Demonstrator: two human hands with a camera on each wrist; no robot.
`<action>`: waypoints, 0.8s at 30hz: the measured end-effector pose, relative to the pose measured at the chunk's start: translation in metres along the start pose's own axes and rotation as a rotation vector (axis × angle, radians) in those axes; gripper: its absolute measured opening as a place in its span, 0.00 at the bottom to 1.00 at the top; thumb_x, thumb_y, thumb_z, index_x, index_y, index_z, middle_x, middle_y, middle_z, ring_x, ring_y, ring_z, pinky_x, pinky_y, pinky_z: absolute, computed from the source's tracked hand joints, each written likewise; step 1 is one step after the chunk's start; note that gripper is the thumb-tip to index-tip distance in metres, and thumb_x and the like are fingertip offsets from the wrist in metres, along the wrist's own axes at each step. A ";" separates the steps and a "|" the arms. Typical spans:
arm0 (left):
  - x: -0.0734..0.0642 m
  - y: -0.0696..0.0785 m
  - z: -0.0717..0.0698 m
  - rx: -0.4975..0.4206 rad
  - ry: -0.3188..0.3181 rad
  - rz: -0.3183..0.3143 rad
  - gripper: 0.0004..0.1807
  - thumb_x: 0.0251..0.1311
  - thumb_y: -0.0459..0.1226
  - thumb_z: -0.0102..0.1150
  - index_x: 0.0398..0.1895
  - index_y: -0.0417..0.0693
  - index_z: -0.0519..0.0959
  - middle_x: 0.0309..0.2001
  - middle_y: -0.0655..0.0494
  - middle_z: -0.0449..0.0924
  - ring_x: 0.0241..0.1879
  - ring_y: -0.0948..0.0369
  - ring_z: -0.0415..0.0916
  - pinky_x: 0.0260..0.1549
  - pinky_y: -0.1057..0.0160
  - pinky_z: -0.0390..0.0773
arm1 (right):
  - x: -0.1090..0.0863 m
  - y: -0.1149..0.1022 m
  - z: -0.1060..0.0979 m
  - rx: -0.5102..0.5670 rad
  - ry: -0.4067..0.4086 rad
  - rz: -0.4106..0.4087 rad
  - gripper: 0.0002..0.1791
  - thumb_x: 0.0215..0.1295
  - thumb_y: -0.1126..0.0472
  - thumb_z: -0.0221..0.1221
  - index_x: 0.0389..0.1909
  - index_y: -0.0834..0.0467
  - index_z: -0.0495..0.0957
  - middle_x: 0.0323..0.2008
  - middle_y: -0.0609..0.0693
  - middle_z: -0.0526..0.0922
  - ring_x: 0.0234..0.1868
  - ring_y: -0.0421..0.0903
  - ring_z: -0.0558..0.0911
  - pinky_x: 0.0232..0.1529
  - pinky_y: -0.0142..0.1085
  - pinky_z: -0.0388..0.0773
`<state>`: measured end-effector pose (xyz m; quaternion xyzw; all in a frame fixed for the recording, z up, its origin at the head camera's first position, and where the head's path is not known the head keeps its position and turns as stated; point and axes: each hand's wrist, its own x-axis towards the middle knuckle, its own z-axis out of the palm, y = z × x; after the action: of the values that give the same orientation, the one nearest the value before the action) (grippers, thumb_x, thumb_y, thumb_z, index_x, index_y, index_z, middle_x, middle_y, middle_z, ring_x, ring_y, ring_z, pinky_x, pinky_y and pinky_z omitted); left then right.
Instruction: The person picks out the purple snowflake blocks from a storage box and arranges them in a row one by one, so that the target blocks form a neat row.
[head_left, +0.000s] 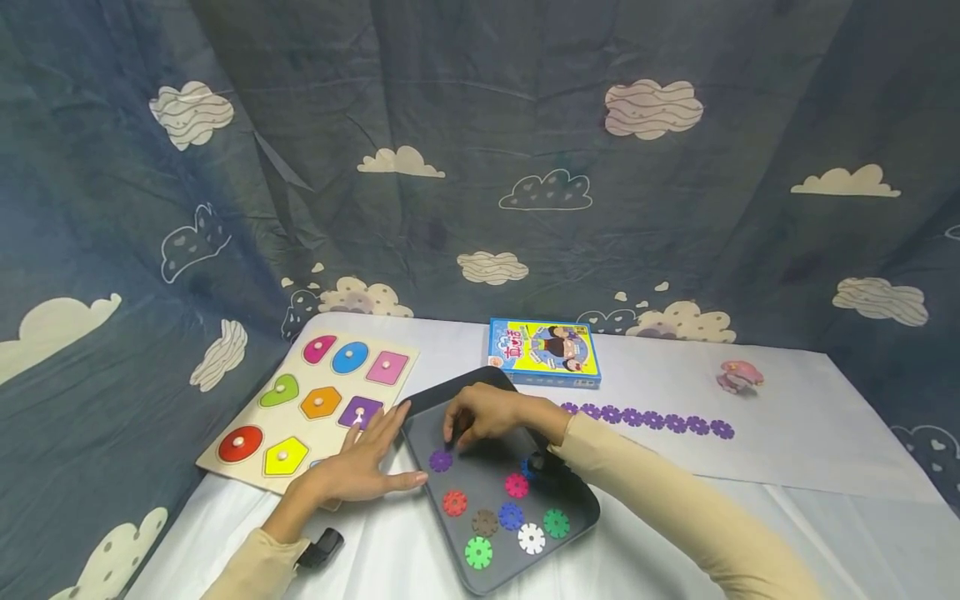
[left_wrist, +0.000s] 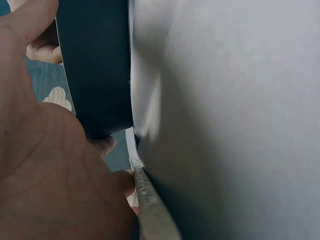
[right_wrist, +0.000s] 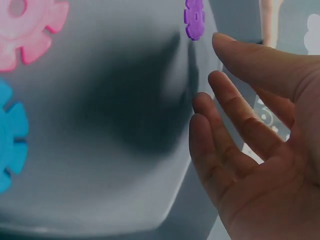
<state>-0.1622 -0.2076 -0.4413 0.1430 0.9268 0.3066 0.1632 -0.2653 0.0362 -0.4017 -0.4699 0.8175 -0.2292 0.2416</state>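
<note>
A dark grey tray [head_left: 483, 477] lies on the white-covered table, holding several notched, flower-like plastic discs. My right hand [head_left: 486, 412] hovers over its far left part, close to a purple disc [head_left: 441, 460]. In the right wrist view, the loosely bent fingers [right_wrist: 227, 107] hold nothing, and the thumb is apart from the purple disc [right_wrist: 195, 20]. My left hand [head_left: 352, 468] is at the tray's left side with its fingers extended, the thumb beside the tray wall [left_wrist: 95, 65] and the fingertips near the rim. The left fingertips are partly hidden in the left wrist view.
Left of the tray is a wooden shape puzzle board [head_left: 300, 402], partly under the left hand. A boxed game [head_left: 543, 353] lies behind the tray. Rightward runs a row of joined purple discs [head_left: 654, 421], with a small pink figure [head_left: 739, 376] beyond it.
</note>
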 end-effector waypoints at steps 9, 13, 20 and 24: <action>0.000 0.001 0.000 0.003 0.002 -0.001 0.62 0.55 0.68 0.61 0.82 0.61 0.34 0.83 0.54 0.34 0.81 0.47 0.24 0.72 0.33 0.23 | 0.014 -0.005 0.009 -0.006 -0.075 0.099 0.10 0.56 0.63 0.73 0.37 0.51 0.85 0.40 0.43 0.84 0.42 0.39 0.79 0.45 0.29 0.75; 0.000 0.001 -0.001 0.005 0.010 0.006 0.62 0.55 0.67 0.62 0.82 0.60 0.35 0.82 0.52 0.35 0.81 0.46 0.25 0.72 0.32 0.24 | 0.019 -0.010 0.014 -0.019 -0.107 0.091 0.10 0.55 0.62 0.73 0.36 0.50 0.85 0.40 0.40 0.82 0.45 0.38 0.78 0.51 0.29 0.75; 0.000 0.001 0.000 -0.002 0.002 0.009 0.62 0.56 0.67 0.62 0.82 0.60 0.34 0.83 0.52 0.34 0.80 0.46 0.24 0.72 0.31 0.24 | 0.023 -0.012 0.021 -0.035 -0.121 0.062 0.10 0.53 0.68 0.72 0.32 0.51 0.85 0.38 0.39 0.79 0.43 0.38 0.77 0.48 0.27 0.73; 0.001 0.001 -0.001 0.005 0.005 0.016 0.62 0.56 0.66 0.62 0.82 0.58 0.35 0.82 0.52 0.35 0.80 0.45 0.25 0.71 0.31 0.24 | 0.024 -0.012 0.022 -0.059 -0.114 0.057 0.10 0.54 0.68 0.72 0.31 0.50 0.85 0.38 0.38 0.77 0.42 0.37 0.77 0.46 0.25 0.73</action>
<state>-0.1628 -0.2069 -0.4398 0.1501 0.9268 0.3058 0.1579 -0.2547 0.0064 -0.4155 -0.4656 0.8220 -0.1708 0.2800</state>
